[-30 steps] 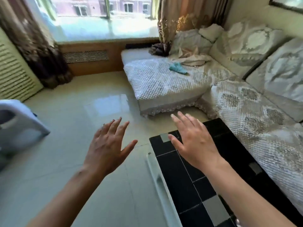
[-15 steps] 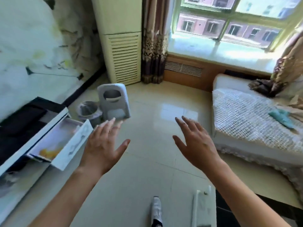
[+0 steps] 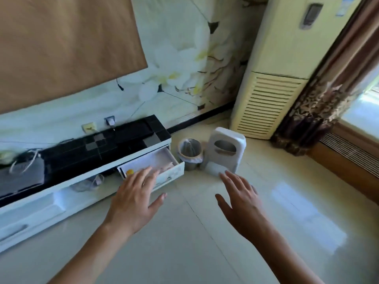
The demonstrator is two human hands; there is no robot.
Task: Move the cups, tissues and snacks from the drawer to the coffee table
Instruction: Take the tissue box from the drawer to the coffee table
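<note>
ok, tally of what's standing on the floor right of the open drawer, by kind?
Lined waste bin: 1
Small white appliance: 1
Tall cream air conditioner: 1
Total: 3

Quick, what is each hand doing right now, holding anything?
Left hand: open, fingers spread, holding nothing.
Right hand: open, fingers spread, holding nothing.

The drawer [image 3: 152, 164] stood pulled out from the right end of the TV cabinet [image 3: 86, 158]. Right of the drawer sat a waste bin [image 3: 189, 153] on the floor, a small appliance [image 3: 225, 151] just right of it, an air conditioner [image 3: 272, 83] behind both.
</note>
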